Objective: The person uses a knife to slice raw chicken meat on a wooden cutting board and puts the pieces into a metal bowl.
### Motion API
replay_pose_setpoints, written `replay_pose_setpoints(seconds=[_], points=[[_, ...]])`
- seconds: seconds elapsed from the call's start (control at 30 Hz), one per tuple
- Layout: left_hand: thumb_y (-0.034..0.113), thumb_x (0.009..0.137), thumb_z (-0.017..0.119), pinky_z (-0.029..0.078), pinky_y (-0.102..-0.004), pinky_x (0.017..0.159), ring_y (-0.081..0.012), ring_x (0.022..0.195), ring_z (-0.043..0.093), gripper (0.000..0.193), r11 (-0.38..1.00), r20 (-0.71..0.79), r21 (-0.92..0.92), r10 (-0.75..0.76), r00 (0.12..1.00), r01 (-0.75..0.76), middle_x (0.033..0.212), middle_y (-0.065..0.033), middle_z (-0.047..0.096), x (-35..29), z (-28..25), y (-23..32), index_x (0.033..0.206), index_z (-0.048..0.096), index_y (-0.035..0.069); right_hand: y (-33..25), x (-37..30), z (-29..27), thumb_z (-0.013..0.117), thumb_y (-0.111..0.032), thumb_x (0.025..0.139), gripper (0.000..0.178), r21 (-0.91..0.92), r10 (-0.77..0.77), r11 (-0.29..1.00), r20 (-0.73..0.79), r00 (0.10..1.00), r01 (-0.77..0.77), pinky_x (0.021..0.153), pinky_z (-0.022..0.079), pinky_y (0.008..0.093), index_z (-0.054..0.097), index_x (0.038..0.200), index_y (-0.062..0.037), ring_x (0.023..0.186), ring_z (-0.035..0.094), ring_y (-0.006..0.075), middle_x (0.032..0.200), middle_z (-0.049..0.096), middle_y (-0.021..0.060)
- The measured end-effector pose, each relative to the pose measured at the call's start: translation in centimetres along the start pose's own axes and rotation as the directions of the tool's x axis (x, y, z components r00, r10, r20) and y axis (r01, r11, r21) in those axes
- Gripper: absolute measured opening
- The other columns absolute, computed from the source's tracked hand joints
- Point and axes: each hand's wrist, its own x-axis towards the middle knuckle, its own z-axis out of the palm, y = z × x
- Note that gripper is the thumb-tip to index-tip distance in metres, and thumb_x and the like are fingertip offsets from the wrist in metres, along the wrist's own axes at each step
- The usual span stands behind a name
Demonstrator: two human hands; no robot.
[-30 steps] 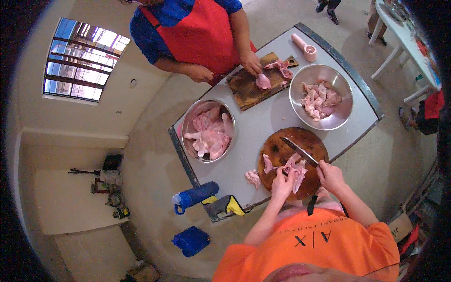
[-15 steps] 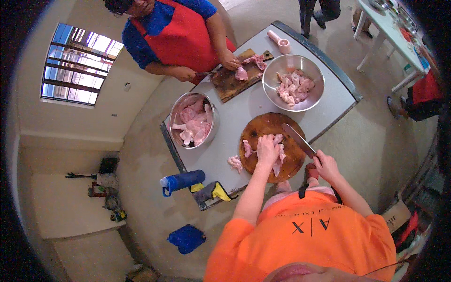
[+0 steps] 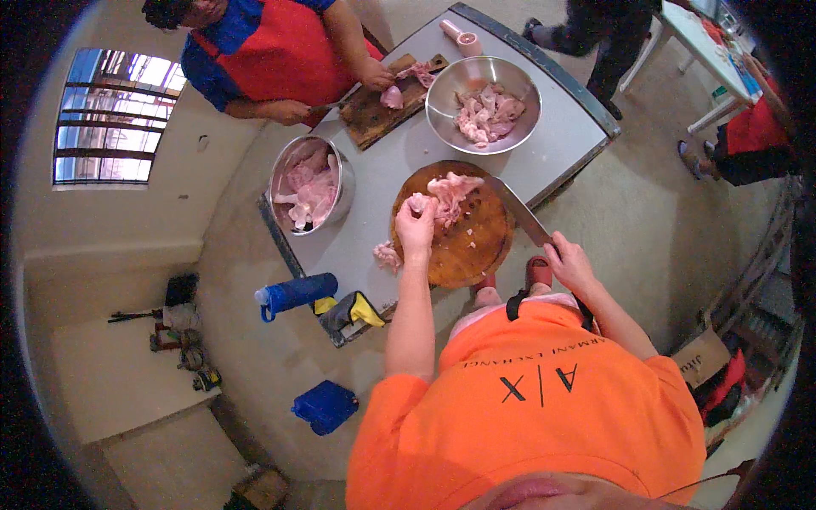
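My left hand (image 3: 415,228) is closed on a small piece of raw chicken (image 3: 418,203) over the left part of a round wooden chopping board (image 3: 474,253). My right hand (image 3: 569,262) grips a knife (image 3: 522,214) by its handle, with the broad blade slanting over the board's right edge. Between the two hands, a larger heap of raw chicken (image 3: 456,192) lies on the far half of the board, with small scraps around it. A pale lump of chicken scraps (image 3: 387,256) sits on the table just left of the board.
Steel bowls of chicken stand beyond the board (image 3: 530,127) and to its left (image 3: 343,201). Across the table a co-worker in a red apron (image 3: 276,55) cuts chicken on a rectangular board (image 3: 367,119). A blue bottle (image 3: 299,291) and grey-yellow gloves (image 3: 350,311) lie at the near-left corner.
My left hand has gone from the board's middle to its left part, now pinching a small chicken piece. The other chicken is bunched toward the far side. The whole view has shifted.
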Motion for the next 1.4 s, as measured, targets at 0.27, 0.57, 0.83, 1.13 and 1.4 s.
replay_pose_setpoints(seconds=[0.27,0.57,0.83,1.13,1.4], points=[[0.004,0.088,0.061,0.058,-0.0288,0.062,-0.0178,0.078,0.066,0.026,0.92,0.064,-0.223,-0.315,0.947,0.321,0.1,-0.0074,0.061,-3.5,0.2,-2.4,0.112,0.05,0.002,-3.7,2.3,0.9,0.047,-0.024,0.094,0.019,-0.319,-0.159,0.924,0.178,0.971,0.209,0.06,0.05,0.0508,0.047,0.096,-0.0056,0.071,0.063,0.0395,0.076,0.063,0.0184],[-0.001,0.085,0.059,0.057,-0.0298,0.064,-0.0177,0.08,0.064,0.075,0.976,-0.004,-0.11,-0.191,0.982,0.189,0.111,-0.0094,0.057,-3.8,-0.7,-6.1,0.147,0.018,0.008,-8.2,4.3,1.8,0.053,-0.014,0.086,0.013,-0.47,-0.258,0.768,0.393,0.883,0.434,0.057,0.053,0.0417,0.049,0.094,-0.0043,0.068,0.067,0.0318,0.074,0.064,0.0166],[0.002,0.08,0.065,0.055,-0.0273,0.064,-0.0155,0.087,0.06,0.092,0.964,0.018,0.047,-0.264,0.964,0.263,0.115,-0.0094,0.053,-4.2,-0.3,-3.8,0.151,0.007,0.008,-10.7,3.7,0.8,0.051,-0.01,0.088,0.009,-0.579,-0.137,0.728,0.402,0.905,0.367,0.062,0.056,0.0391,0.05,0.095,-0.0049,0.073,0.068,0.0296,0.077,0.066,0.015],[0.015,0.074,0.071,0.046,-0.0407,0.083,-0.0298,0.093,0.059,0.043,0.969,-0.036,0.247,0.029,0.999,-0.019,0.099,-0.0179,0.06,-3.4,0.5,-5.2,0.106,0.047,-0.002,-10.6,4.3,1.1,0.05,-0.013,0.088,0.01,-0.509,-0.133,0.772,0.456,0.88,0.381,0.058,0.055,0.0392,0.05,0.093,-0.0042,0.069,0.068,0.0286,0.073,0.067,0.0135],[0.011,0.074,0.069,0.044,-0.0421,0.086,-0.033,0.095,0.057,0.04,0.911,0.036,0.4,0.095,0.995,-0.102,0.097,-0.0194,0.057,-4.0,1.3,-1.5,0.104,0.046,-0.001,-8.5,4.3,2.6,0.053,-0.012,0.085,0.012,-0.489,-0.176,0.78,0.429,0.886,0.392,0.053,0.054,0.0399,0.047,0.091,-0.0027,0.064,0.068,0.0301,0.066,0.065,0.0131]])
